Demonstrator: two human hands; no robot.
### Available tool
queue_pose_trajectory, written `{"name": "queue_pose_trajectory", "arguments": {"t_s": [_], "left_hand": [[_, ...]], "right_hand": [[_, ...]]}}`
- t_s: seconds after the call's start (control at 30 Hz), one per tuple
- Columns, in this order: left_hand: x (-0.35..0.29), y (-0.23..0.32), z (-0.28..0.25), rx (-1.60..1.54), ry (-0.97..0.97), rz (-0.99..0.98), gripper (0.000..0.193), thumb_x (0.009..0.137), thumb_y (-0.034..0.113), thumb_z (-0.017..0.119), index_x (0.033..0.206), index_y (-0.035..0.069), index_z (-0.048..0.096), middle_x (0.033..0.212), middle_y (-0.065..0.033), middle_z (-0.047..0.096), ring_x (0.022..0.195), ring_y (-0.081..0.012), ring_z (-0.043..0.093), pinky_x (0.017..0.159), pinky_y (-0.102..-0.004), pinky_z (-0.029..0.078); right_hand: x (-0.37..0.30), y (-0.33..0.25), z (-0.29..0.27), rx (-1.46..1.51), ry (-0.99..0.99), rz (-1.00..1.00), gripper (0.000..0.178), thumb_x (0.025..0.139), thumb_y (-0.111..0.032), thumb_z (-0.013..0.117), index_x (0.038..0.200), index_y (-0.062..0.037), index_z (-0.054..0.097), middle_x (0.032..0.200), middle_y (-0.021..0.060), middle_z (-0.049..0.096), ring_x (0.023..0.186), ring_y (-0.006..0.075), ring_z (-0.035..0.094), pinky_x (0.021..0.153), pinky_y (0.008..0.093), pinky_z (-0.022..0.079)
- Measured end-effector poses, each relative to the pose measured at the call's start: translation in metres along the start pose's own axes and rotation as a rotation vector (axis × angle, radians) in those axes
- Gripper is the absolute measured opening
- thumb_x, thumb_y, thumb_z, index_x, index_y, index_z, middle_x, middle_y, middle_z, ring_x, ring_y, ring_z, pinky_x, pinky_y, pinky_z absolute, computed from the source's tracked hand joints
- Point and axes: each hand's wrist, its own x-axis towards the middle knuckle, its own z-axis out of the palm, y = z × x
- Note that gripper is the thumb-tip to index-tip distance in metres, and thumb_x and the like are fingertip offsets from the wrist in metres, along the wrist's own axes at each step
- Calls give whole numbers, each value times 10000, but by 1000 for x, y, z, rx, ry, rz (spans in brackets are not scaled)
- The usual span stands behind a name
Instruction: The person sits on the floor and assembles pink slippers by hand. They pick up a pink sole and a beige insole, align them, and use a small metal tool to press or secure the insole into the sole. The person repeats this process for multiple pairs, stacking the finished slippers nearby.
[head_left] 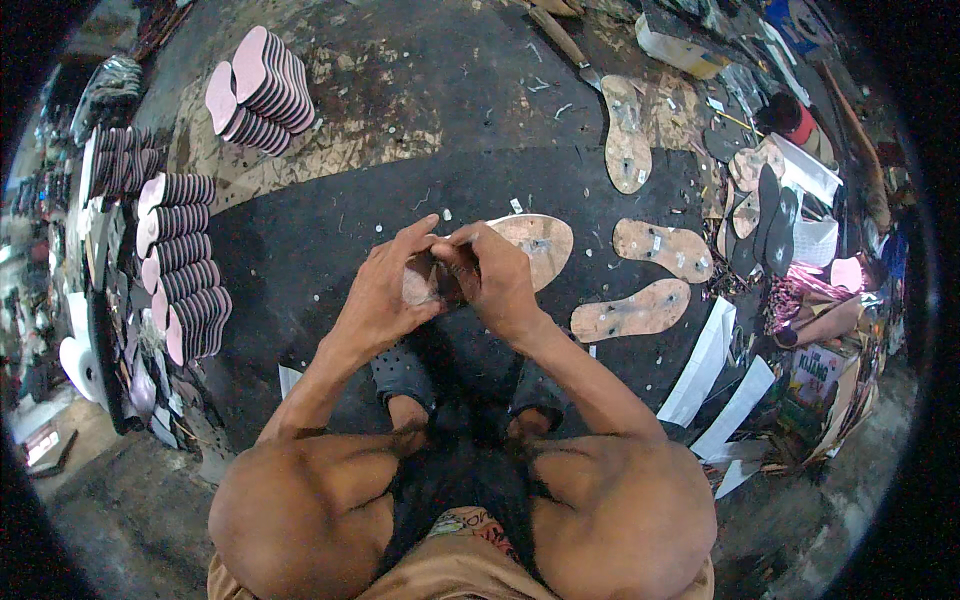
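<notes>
A tan shoe sole with a pale rim and dark marks reaches out to the right from beneath my right hand. The right fingers are bent and pinched together over its middle part, which they hide. My left hand curls at the left end, its thumb below and its fingers above, meeting the right fingertips. A pale, rounded surface shows inside the left hand's curl; it looks like the sole's narrower end. Whether something small sits between the fingertips is hidden. Both hands are above a black mat, in front of my feet.
Three tan soles lie right of my hands, near a long-handled tool. Stacked pink-and-black soles stand far left, with more stacks along the left edge. White strips, scraps and a dark-handled hammer-like object crowd the right.
</notes>
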Motion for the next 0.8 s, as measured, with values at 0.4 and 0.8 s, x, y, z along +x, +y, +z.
{"name": "queue_pose_trajectory", "arguments": {"t_s": [0.4,0.8], "left_hand": [[1,9,-2,165,159,174,956,717,-4,879,1598,87,519,1532,-149,660,1439,-390,585,1247,-495,411],[-1,-1,3,154,-44,99,802,745,93,928,1493,98,639,1511,-137,666,1466,-359,573,1288,-486,376]], "right_hand": [[-43,-11,-51,-14,234,142,105,1056,-190,744,1073,-88,728,960,118,762,865,332,749,746,425,597],[-44,61,-94,113,342,474,319,1124,-319,694,1104,-2,688,860,88,759,741,129,665,671,325,544]]}}
